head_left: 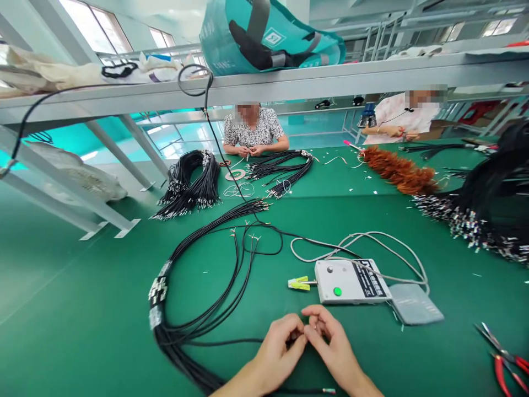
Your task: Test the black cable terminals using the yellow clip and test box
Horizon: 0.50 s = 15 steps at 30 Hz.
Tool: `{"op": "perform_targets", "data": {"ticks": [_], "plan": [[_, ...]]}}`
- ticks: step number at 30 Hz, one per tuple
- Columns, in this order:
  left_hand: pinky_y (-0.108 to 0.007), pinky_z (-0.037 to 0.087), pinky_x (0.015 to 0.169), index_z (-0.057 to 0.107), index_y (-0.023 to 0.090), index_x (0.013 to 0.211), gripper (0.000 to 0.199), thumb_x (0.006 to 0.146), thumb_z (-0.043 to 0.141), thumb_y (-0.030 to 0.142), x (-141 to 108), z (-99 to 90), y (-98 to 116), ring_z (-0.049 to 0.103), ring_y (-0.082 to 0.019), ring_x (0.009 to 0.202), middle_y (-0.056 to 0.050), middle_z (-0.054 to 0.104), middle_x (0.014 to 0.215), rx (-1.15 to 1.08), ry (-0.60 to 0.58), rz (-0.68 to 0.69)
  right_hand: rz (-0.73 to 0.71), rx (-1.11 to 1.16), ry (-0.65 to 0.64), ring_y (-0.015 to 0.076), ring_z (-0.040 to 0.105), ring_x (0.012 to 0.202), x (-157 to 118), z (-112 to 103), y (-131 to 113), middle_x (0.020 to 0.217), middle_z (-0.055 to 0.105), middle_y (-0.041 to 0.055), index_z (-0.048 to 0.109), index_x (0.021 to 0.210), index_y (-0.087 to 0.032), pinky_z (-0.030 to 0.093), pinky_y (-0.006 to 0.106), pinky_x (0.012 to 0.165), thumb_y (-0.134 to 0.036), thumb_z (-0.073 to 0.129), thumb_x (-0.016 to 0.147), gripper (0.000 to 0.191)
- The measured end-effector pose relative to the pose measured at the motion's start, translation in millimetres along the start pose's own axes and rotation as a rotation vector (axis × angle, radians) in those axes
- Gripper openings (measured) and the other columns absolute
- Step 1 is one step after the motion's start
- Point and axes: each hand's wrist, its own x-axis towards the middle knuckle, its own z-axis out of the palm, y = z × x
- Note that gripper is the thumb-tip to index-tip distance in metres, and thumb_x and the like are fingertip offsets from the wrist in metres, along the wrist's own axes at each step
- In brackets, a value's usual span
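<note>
My left hand is closed around a black cable that runs in from the left. Close against it, my right hand has thumb and fingers pinched at the cable's end, which the fingers mostly hide. What the right fingertips grip is too small to make out. The cable comes from a long bundle of black cables curving along the left, banded with white labels. Another cable end with bared coloured wires lies below my hands.
Beyond my hands sits a white box with a green button, a yellow clip and a grey pad. Red-handled pliers lie right. More cable bundles and an orange duster lie farther back. Two people work across the table.
</note>
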Motion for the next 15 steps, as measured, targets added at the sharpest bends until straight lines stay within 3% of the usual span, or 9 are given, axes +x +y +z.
{"op": "perform_targets", "data": {"ticks": [8, 15], "plan": [[-0.023, 0.031, 0.059, 0.049, 0.017, 0.073, 0.026, 0.091, 0.056, 0.033, 0.0, 3.3, -3.4, 0.040, -0.011, 0.063, 0.003, 0.043, 0.066, -0.025, -0.012, -0.050, -0.049, 0.032, 0.030, 0.0131, 0.046, 0.063, 5.9, -4.9, -5.2, 0.068, 0.050, -0.0021, 0.060, 0.074, -0.019, 0.039, 0.026, 0.061, -0.053, 0.069, 0.083, 0.036], [-0.024, 0.034, 0.063, 0.063, 0.017, 0.086, 0.026, 0.096, 0.051, 0.037, -0.5, 0.6, 0.6, 0.043, -0.012, 0.066, 0.001, 0.052, 0.070, -0.059, -0.059, -0.045, -0.040, 0.023, 0.001, 0.0129, 0.045, 0.061, 7.9, -8.1, -6.9, 0.063, 0.052, -0.0015, 0.060, 0.067, -0.018, 0.038, 0.027, 0.059, -0.056, 0.070, 0.080, 0.042]]}}
